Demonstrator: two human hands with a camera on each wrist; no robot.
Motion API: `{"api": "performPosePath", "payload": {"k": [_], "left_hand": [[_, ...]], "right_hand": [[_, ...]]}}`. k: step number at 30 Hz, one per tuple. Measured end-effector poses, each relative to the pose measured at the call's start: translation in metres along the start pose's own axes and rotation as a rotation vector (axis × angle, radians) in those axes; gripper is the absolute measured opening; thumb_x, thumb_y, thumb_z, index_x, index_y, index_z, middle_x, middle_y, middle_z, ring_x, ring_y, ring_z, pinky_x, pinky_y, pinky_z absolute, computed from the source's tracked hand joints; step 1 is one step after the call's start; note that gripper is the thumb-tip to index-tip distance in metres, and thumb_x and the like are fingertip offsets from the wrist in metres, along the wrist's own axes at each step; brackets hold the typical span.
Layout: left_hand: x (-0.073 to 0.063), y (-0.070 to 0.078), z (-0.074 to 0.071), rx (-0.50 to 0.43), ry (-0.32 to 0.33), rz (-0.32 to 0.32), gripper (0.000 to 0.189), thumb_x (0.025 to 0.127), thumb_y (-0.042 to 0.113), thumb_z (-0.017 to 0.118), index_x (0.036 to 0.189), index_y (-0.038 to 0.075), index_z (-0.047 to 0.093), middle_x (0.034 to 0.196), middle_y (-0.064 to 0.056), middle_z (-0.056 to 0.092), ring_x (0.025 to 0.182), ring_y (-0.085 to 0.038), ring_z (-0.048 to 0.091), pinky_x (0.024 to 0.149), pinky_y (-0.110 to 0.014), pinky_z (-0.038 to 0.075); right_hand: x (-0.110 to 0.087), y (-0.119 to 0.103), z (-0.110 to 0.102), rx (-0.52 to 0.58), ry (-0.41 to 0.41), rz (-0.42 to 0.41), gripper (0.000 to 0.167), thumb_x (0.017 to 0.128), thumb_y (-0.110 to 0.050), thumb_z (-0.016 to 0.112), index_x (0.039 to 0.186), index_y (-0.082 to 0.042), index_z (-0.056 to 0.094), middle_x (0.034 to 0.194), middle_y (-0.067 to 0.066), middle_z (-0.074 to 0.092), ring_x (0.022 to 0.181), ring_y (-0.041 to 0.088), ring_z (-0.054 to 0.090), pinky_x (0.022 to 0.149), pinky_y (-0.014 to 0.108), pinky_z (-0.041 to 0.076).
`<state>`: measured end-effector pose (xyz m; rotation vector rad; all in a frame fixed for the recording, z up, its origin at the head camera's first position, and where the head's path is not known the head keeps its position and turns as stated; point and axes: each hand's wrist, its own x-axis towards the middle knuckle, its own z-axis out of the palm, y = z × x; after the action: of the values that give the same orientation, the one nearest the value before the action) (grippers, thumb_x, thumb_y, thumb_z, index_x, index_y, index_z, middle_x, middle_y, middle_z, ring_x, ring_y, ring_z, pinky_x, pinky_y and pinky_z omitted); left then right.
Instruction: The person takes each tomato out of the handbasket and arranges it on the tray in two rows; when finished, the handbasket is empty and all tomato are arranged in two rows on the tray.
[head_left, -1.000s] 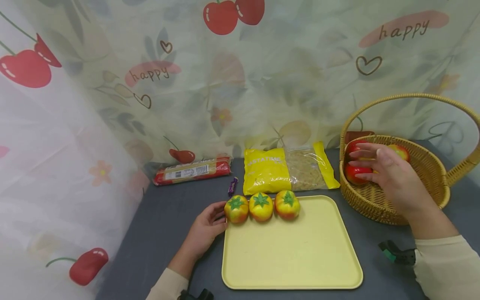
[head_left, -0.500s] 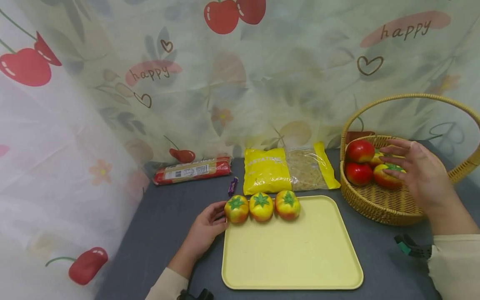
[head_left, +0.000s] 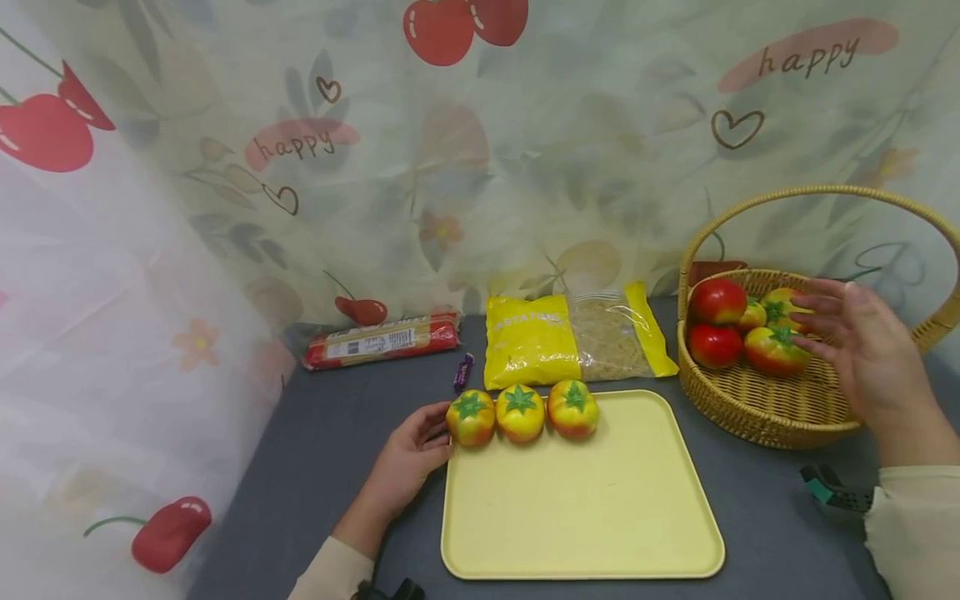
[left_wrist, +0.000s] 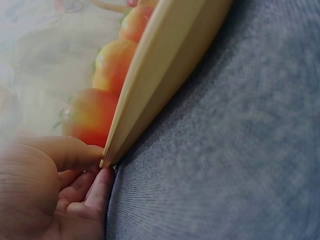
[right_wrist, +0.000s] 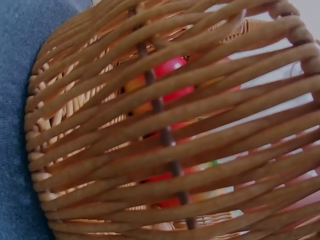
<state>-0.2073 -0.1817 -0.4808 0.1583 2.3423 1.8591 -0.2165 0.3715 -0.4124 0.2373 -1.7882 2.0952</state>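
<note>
My left hand (head_left: 408,454) is at the far left corner of the pale yellow tray (head_left: 585,508); in the left wrist view, thumb and fingers pinch the tray's rim. Along the back edge of the tray sit a left yellow-red fruit (head_left: 471,418), a middle one (head_left: 521,414) and a right one (head_left: 573,410), each with a green star-shaped leaf top. My right hand (head_left: 873,354) hovers over the right side of the wicker basket (head_left: 738,417), fingers extended and holding nothing. Inside lie a red fruit (head_left: 717,301), another red fruit (head_left: 716,347) and several yellow-red ones (head_left: 777,352).
Behind the tray lies a yellow pasta bag (head_left: 531,342) with a clear window. A red noodle pack (head_left: 382,341) and a small purple-wrapped candy (head_left: 463,372) lie to its left. The basket's tall handle (head_left: 813,191) arches over its opening. A printed curtain (head_left: 525,183) stands behind.
My right hand has moved rightward over the basket, uncovering the red and yellow-red fruits inside. The left hand, the tray and its three fruits have stayed put.
</note>
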Motion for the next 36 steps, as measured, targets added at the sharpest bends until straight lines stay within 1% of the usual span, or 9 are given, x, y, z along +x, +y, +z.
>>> {"api": "performPosePath", "payload": {"k": [3,7,13,15,18,21,23,33,36], "left_hand": [[0.000,0.001,0.000,0.005,0.002,-0.003,0.057,0.099,-0.004,0.074,0.153,0.004,0.057,0.156,-0.015,0.056,0.143,-0.034,0.054,0.114,-0.045,0.049],[-0.001,0.001,0.000,0.006,0.003,0.000,0.057,0.099,-0.004,0.073,0.153,0.003,0.057,0.156,-0.015,0.056,0.143,-0.034,0.054,0.114,-0.046,0.049],[-0.002,0.001,0.000,0.005,-0.001,0.007,0.057,0.100,-0.003,0.073,0.154,0.003,0.056,0.156,-0.016,0.055,0.143,-0.035,0.054,0.114,-0.046,0.048],[-0.001,0.000,0.000,0.006,-0.001,0.010,0.057,0.099,-0.003,0.073,0.154,0.003,0.056,0.156,-0.016,0.055,0.143,-0.035,0.054,0.114,-0.046,0.048],[-0.001,-0.001,-0.001,0.006,0.000,0.012,0.058,0.099,-0.004,0.073,0.154,0.003,0.056,0.156,-0.016,0.056,0.143,-0.034,0.054,0.114,-0.045,0.048],[-0.001,-0.001,-0.001,0.007,-0.002,0.015,0.058,0.099,-0.003,0.073,0.154,0.003,0.056,0.156,-0.015,0.056,0.143,-0.034,0.054,0.114,-0.045,0.048],[-0.001,-0.001,-0.001,0.008,-0.003,0.016,0.058,0.099,-0.003,0.073,0.154,0.003,0.056,0.156,-0.015,0.056,0.143,-0.034,0.054,0.114,-0.045,0.048],[0.000,-0.001,-0.001,0.017,0.005,0.002,0.058,0.099,-0.003,0.074,0.153,0.005,0.057,0.156,-0.014,0.057,0.143,-0.032,0.055,0.113,-0.043,0.049],[0.000,-0.001,-0.001,0.015,0.005,0.002,0.058,0.099,-0.003,0.074,0.153,0.005,0.057,0.156,-0.014,0.056,0.143,-0.032,0.055,0.113,-0.044,0.049]], "right_hand": [[0.000,0.002,-0.002,-0.018,0.022,0.001,0.033,0.118,-0.026,0.047,0.145,-0.012,0.061,0.136,0.000,0.065,0.120,0.016,0.057,0.087,0.014,0.053],[0.002,0.004,-0.006,-0.079,0.014,0.054,0.030,0.118,-0.028,0.049,0.144,-0.019,0.060,0.134,-0.004,0.062,0.121,0.012,0.053,0.089,0.014,0.046],[0.005,0.004,-0.009,-0.364,-0.047,0.133,0.029,0.119,-0.035,0.042,0.146,-0.032,0.055,0.134,-0.012,0.054,0.122,0.007,0.046,0.097,0.020,0.033],[0.006,0.003,-0.007,-0.482,-0.069,0.176,0.040,0.119,-0.039,0.042,0.156,-0.026,0.050,0.143,-0.004,0.049,0.132,0.018,0.043,0.109,0.024,0.029],[0.008,0.000,-0.004,-0.571,-0.116,0.271,0.067,0.117,-0.044,0.046,0.170,-0.006,0.031,0.160,0.021,0.037,0.148,0.042,0.031,0.125,0.048,0.021],[0.010,-0.002,-0.002,-0.630,-0.176,0.348,0.084,0.115,-0.047,0.048,0.171,0.005,0.014,0.167,0.041,0.018,0.148,0.063,0.020,0.117,0.074,0.023],[0.010,-0.003,-0.002,-0.651,-0.200,0.373,0.086,0.115,-0.047,0.050,0.170,0.006,0.011,0.166,0.045,0.016,0.147,0.067,0.019,0.110,0.080,0.026],[0.014,0.003,-0.006,-0.816,-0.219,0.437,0.102,0.109,-0.053,0.061,0.165,0.016,0.011,0.162,0.051,0.014,0.143,0.069,0.022,0.105,0.077,0.035],[0.016,0.005,-0.009,-0.882,-0.241,0.437,0.101,0.108,-0.053,0.062,0.161,0.020,0.016,0.156,0.053,0.021,0.134,0.065,0.034,0.098,0.068,0.044]]}}
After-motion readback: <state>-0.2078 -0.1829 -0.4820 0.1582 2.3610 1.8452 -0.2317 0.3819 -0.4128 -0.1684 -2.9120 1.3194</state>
